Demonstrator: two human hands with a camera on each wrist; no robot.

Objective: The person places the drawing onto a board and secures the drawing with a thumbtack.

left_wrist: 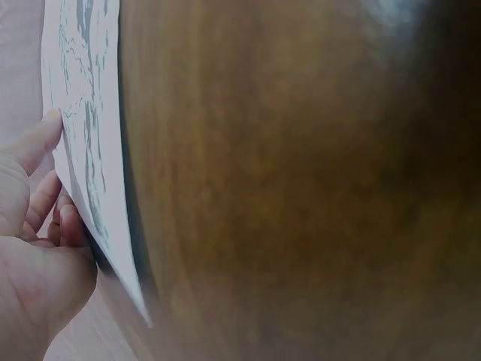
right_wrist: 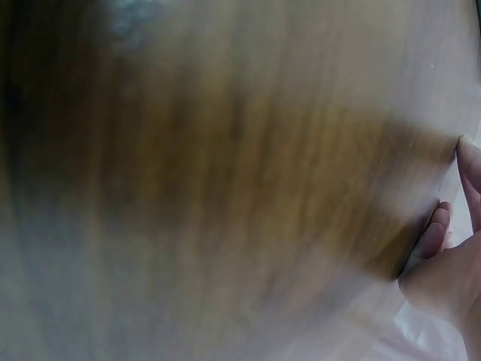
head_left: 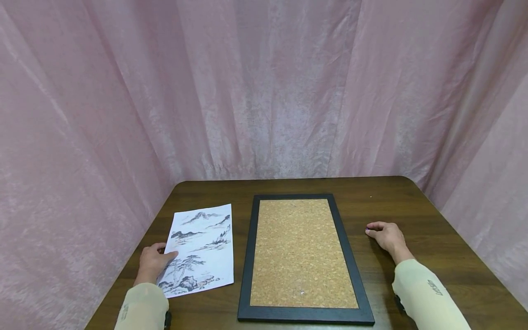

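Observation:
My left hand (head_left: 152, 263) pinches the left edge of a white sheet of paper (head_left: 206, 263) printed with an ink landscape of mountains and trees. Its thumb lies on the printed face, with the fingers under the edge. In the left wrist view the sheet (left_wrist: 98, 173) is tilted up, one corner pointing down over the wood. Over on the right, my right hand (head_left: 387, 236) pinches a tiny purple thing (head_left: 366, 228) between thumb and forefinger, close over the table; too little of it shows to tell its kind. Between the hands lies a cork board (head_left: 301, 252) with a black frame (head_left: 356, 275).
The brown wooden table (head_left: 425, 238) has rounded far corners. A tiny pale speck (head_left: 371, 196) lies near its far right part. Pink curtains (head_left: 264, 91) hang behind the table and along both sides.

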